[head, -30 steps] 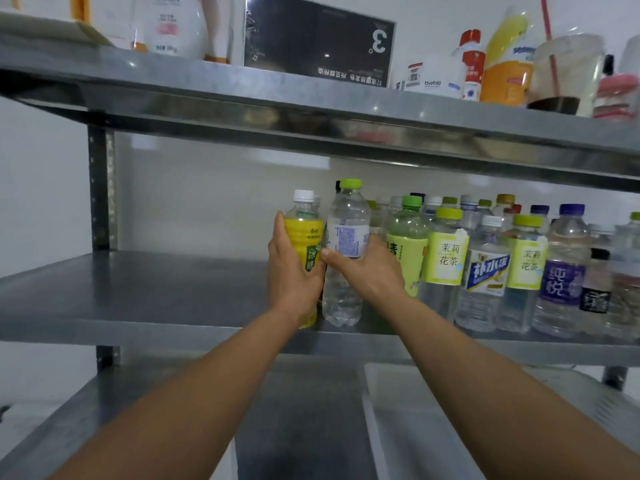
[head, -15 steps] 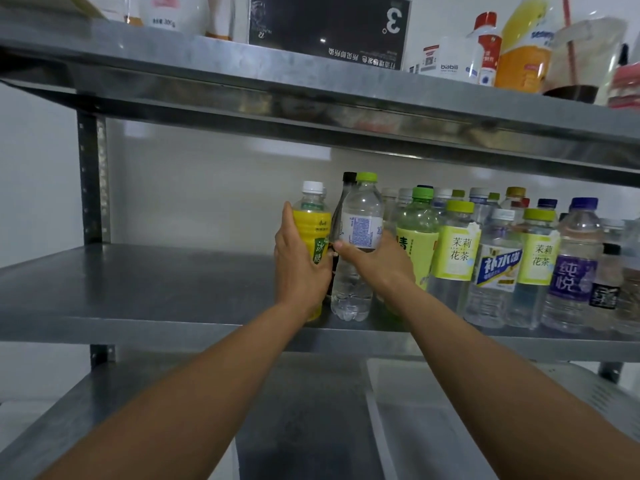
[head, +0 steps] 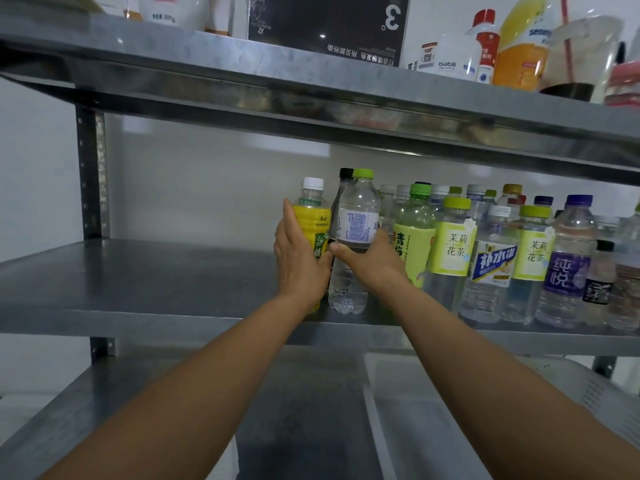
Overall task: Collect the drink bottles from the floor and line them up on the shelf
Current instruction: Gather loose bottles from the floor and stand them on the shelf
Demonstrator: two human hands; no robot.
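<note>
Back-row bottles [head: 476, 192] mostly hidden behind front row [head: 450, 251]; rightmost bottle [head: 628, 278] blurred, cropped.

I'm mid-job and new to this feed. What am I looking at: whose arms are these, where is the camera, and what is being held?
There is no machine here. These are a person's two bare arms, filmed by one camera worn on their head, looking forward and down. The left hand grips a yellow plastic drink bottle with a white cap. The right hand grips a clear plastic water bottle with a green cap. Both bottles appear to stand upright on the grey metal middle shelf, at the left end of a row of other plastic drink bottles.
</note>
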